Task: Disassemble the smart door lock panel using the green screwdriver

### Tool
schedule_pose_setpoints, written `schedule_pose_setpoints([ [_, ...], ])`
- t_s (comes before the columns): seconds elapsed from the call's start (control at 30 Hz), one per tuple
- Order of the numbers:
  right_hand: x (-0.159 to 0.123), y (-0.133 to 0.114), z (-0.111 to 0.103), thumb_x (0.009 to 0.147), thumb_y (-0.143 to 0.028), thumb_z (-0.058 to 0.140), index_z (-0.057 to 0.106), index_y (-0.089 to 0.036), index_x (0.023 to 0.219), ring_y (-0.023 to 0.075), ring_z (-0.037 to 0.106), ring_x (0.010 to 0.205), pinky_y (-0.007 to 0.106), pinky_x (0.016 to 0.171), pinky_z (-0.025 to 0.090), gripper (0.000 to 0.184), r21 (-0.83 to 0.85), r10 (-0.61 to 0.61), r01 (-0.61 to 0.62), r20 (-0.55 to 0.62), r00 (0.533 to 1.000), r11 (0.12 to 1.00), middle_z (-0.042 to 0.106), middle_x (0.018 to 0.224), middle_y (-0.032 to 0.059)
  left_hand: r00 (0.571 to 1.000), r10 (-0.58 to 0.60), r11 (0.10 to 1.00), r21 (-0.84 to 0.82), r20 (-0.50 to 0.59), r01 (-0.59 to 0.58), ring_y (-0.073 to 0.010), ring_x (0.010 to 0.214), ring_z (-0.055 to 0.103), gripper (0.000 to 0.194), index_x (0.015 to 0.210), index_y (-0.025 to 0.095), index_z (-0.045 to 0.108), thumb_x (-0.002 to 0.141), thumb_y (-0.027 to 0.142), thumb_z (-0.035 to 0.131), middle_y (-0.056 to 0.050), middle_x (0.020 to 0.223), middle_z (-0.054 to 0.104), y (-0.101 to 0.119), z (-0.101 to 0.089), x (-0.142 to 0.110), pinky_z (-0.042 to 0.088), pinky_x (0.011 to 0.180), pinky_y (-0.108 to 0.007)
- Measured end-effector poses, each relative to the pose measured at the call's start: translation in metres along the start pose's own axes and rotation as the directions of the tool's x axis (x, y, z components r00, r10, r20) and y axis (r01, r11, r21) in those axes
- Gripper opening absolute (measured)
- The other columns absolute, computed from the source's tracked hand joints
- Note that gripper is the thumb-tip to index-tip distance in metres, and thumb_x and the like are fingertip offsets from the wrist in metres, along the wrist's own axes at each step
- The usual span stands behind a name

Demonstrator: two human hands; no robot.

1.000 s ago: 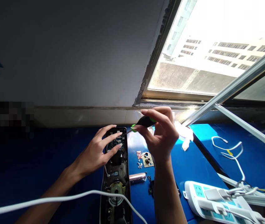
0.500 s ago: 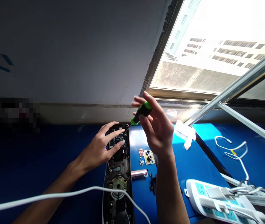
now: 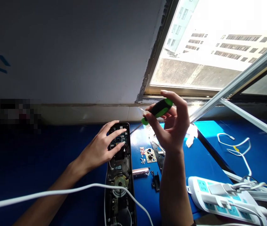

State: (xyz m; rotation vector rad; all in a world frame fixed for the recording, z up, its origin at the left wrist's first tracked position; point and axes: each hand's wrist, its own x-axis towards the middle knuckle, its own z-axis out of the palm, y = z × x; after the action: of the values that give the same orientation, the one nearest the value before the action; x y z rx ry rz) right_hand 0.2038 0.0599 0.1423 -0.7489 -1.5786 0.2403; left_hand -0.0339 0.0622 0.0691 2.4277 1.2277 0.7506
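My left hand (image 3: 105, 142) lies with spread fingers over the upper end of a long black device housing (image 3: 127, 163), touching it around a dark circuit board (image 3: 121, 138). Further down the housing sits a round speaker (image 3: 120, 183). In my right hand (image 3: 173, 125) is a green and black screwdriver (image 3: 159, 110), gripped by its handle. Its shaft slants down left, the tip near the housing's upper right edge; whether it touches I cannot tell.
Right of the housing lie a small red board (image 3: 142, 151), a metal plate part (image 3: 150, 155), several small screws, a pinkish cylinder (image 3: 141, 172) and a black bracket (image 3: 156, 182). A white cable (image 3: 86, 187) crosses in front. A white power strip (image 3: 218, 194) stands at lower right.
My right hand has moved right with the screwdriver, drawing its tip away from the board toward the housing's right edge. My left hand stays on the housing.
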Motion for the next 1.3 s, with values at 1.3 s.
schedule_pose_setpoints([
  [1.3, 0.002, -0.003, -0.018, 0.091, -0.037, 0.075, 0.053, -0.033, 0.124, 0.0191, 0.079, 0.078, 0.035, 0.073, 0.069, 0.039, 0.004, 0.324, -0.325, 0.07, 0.943, 0.946, 0.07, 0.086, -0.0036, 0.991, 0.135, 0.97, -0.204, 0.005, -0.131, -0.0189, 0.094, 0.074, 0.03, 0.124, 0.019, 0.075, 0.104, 0.037, 0.061, -0.006, 0.108, 0.078, 0.017, -0.014, -0.004, 0.059, 0.082, -0.029],
])
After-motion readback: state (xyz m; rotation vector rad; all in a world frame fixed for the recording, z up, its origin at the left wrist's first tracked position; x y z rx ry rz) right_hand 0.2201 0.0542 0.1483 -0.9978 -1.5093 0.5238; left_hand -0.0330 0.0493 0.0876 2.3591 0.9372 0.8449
